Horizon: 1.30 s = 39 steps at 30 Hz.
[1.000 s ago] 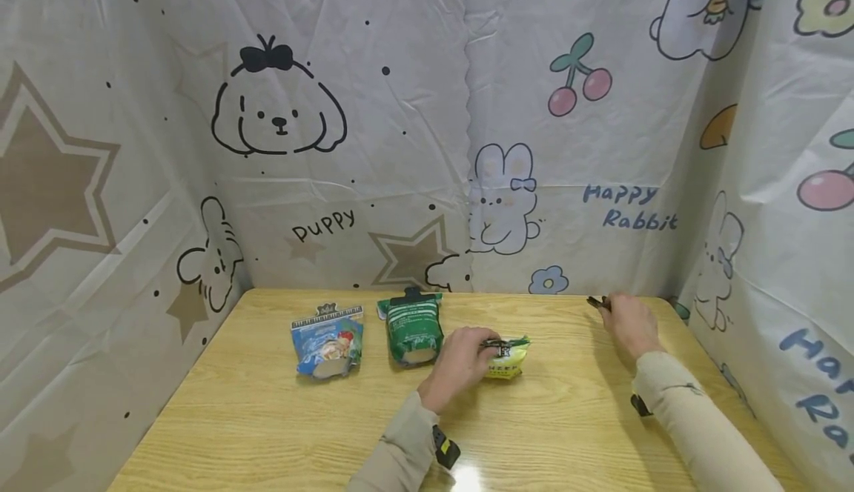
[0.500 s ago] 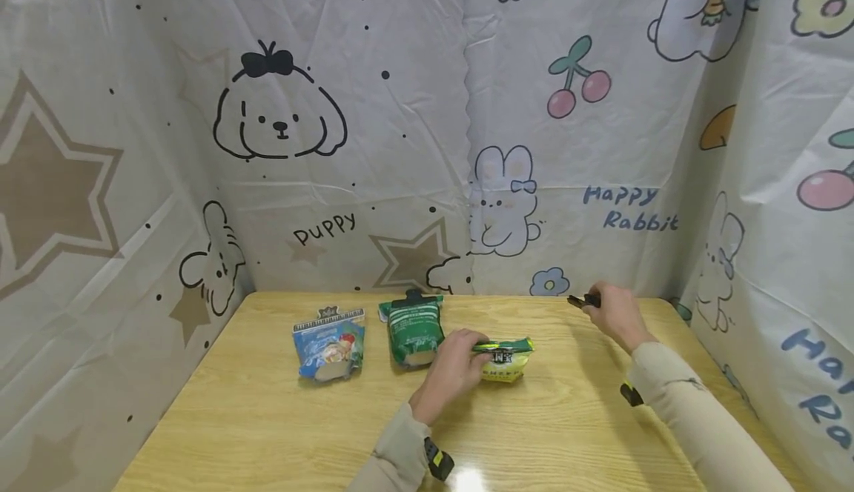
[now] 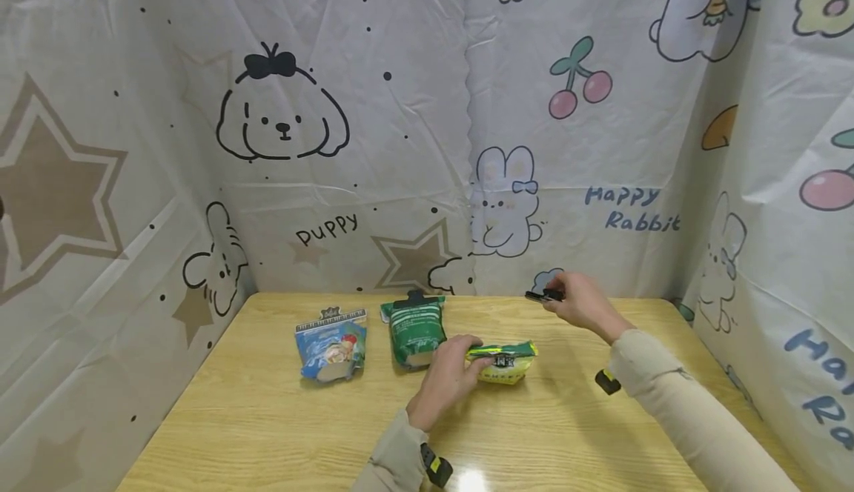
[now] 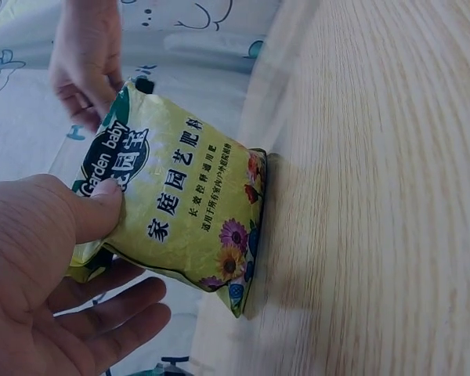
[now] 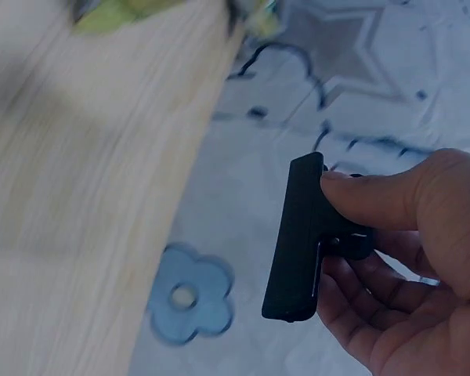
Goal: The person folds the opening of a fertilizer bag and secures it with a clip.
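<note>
My left hand [image 3: 447, 373] pinches the folded top of a small yellow fertilizer bag [image 4: 180, 188], thumb on its printed front. The bag [image 3: 503, 367] stands on the wooden table, its green top edge folded over. In the right wrist view, a black bag clip [image 5: 298, 239] is held between the thumb and curled fingers of my right hand [image 5: 415, 258]. That hand is raised behind and to the right of the yellow bag in the head view, with the clip [image 3: 545, 296] pointing left.
Left of the yellow bag stands a green bag [image 3: 415, 333] with a black clip [image 3: 414, 298] on its top. Farther left is a blue bag [image 3: 332, 351], also clipped at the top. A patterned cloth [image 3: 373, 181] hangs behind the wooden table [image 3: 280, 425].
My right hand has moved left with the black clip, closer to the yellow bag. The left hand keeps its hold, and the bag's top has become more visible.
</note>
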Each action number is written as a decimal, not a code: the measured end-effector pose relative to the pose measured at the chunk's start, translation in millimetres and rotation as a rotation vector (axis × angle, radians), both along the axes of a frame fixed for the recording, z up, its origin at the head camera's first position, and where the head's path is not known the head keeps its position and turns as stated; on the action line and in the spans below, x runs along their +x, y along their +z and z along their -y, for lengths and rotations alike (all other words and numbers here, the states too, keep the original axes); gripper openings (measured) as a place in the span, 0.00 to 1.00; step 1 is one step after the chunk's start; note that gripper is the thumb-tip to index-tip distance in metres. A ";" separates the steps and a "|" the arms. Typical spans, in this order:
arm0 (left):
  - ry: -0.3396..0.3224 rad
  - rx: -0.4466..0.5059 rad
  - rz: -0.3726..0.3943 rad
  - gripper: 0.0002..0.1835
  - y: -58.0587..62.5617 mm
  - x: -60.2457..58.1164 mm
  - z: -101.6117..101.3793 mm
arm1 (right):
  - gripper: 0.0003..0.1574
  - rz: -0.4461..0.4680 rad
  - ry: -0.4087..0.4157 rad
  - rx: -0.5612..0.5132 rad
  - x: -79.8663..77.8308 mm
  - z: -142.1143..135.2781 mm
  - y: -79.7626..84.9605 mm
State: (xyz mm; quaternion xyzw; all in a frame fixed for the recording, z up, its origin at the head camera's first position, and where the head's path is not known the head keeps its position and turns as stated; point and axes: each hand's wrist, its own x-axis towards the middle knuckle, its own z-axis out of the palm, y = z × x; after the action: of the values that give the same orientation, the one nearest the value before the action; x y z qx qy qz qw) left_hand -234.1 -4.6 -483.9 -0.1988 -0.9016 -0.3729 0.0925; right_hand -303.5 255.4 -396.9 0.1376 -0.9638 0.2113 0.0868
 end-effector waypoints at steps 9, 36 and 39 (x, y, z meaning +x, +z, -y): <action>-0.008 0.053 0.120 0.19 -1.9 0.0 6.9 | 0.08 0.122 0.226 -0.086 11.3 38.2 21.1; 0.029 0.080 0.029 0.17 -13.0 -14.6 10.7 | 0.06 0.186 0.516 -0.316 15.9 70.8 7.1; 0.024 0.101 0.038 0.16 -13.1 -15.1 11.2 | 0.07 0.189 0.515 -0.313 15.1 69.9 3.5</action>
State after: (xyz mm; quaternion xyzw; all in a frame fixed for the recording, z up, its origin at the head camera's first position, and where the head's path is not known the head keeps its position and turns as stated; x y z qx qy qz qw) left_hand -249.2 -15.8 -497.1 -0.1759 -0.8857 -0.4203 0.0897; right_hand -288.3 185.5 -393.4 0.3417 -0.8568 0.3841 -0.0393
